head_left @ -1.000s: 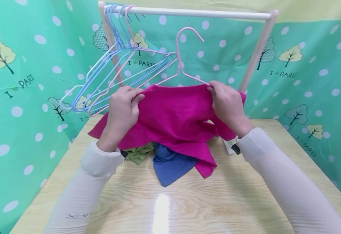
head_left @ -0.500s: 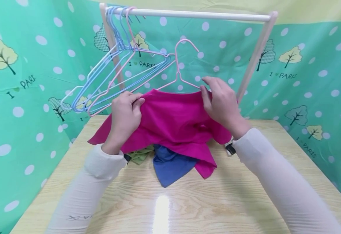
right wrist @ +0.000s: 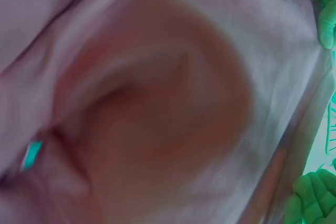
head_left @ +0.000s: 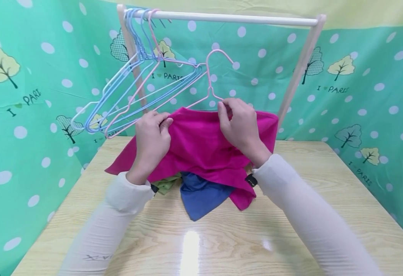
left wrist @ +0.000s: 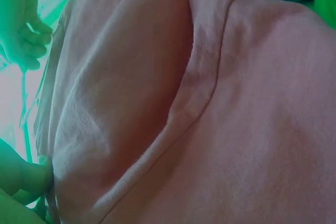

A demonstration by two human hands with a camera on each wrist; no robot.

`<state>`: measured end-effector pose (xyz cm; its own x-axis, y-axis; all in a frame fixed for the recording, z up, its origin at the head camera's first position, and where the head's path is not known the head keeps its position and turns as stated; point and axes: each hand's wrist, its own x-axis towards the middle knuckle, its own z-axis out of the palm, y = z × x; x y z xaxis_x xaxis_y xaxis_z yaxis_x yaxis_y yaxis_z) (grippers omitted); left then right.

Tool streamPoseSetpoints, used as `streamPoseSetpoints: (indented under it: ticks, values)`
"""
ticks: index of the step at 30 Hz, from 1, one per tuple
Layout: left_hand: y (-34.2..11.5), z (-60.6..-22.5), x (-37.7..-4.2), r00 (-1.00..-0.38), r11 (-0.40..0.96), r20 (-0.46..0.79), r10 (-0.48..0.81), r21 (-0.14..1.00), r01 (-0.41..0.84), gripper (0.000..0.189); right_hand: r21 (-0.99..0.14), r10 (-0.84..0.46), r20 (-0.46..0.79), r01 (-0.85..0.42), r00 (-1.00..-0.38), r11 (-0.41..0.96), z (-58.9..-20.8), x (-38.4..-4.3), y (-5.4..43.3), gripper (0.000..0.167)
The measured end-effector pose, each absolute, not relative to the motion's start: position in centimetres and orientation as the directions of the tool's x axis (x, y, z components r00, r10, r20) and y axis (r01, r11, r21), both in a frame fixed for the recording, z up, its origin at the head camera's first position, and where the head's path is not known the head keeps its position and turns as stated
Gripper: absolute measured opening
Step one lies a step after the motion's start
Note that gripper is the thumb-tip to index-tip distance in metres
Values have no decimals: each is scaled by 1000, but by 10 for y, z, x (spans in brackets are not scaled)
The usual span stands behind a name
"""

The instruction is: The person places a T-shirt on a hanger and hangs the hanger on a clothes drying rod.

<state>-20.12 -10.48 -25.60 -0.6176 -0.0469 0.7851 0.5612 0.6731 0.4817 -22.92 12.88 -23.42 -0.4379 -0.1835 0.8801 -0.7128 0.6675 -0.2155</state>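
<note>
A magenta shirt (head_left: 196, 149) hangs spread between both hands, its lower part draping over other clothes. My left hand (head_left: 152, 134) pinches the upper left edge of the shirt; in the left wrist view its thumb (left wrist: 38, 177) presses the cloth edge. Out of the neckline rises a pink wire hanger (head_left: 208, 74), hook upward, its lower part hidden inside the shirt. With thumb and fingertips, my right hand (head_left: 241, 124) holds the hanger's right arm beside the collar. Cloth fills most of the right wrist view, with right-hand fingers (right wrist: 315, 198) at the lower right corner.
Behind the shirt stands a rack with a white bar (head_left: 243, 18); several blue, white and pink hangers (head_left: 142, 53) hang at its left end. A blue garment (head_left: 201, 199) and a green one (head_left: 167, 186) lie on the wooden table (head_left: 146, 237) under the shirt.
My right hand has let go of the shirt's right shoulder and moved left to the hanger's arm near the neck. Hanger and shirt top have lowered slightly. The left hand keeps its hold.
</note>
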Motion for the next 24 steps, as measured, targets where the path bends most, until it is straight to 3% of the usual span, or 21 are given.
streamPoseSetpoints:
  ticks: [7, 11, 17, 24]
  values:
    - [-103, -260, -201, -637, 671, 769, -62, 504, 543, 18, -620, -56, 673, -603, -738, 502, -228, -232, 109, 27]
    - [-103, -263, -202, -642, 671, 762, -85, 520, 528, 19, -788, -17, 507, -471, -862, 395, -221, -230, 100, 31]
    - [-98, -263, -199, -629, 661, 770, -109, 529, 533, 20, -944, 0, 321, -320, -947, 82, -210, -227, 85, 31]
    - [-91, -260, -193, -615, 664, 779, -119, 523, 534, 20, -958, 31, 186, -188, -982, -217, -197, -224, 71, 24]
